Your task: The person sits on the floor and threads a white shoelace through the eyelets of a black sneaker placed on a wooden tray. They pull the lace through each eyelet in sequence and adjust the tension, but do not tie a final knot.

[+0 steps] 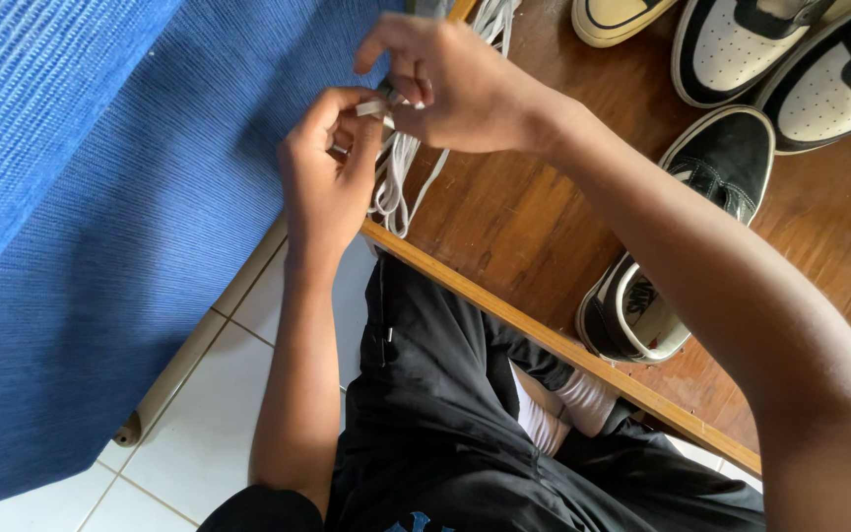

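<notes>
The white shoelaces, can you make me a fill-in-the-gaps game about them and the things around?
1. Both hands, left hand and right hand, pinch the white ____.
2. The black and white shoe lies on a brown ____ table.
3. The cloth beside the hands is ____ in colour.
4. The floor has white ____.

Missing words: shoelaces; wooden; blue; tiles

White tile floor [199, 443], wooden table [504, 227], blue woven fabric [81, 217].

Black sneaker [682, 236] on wooden table [514, 217], blue fabric [81, 227].
</notes>
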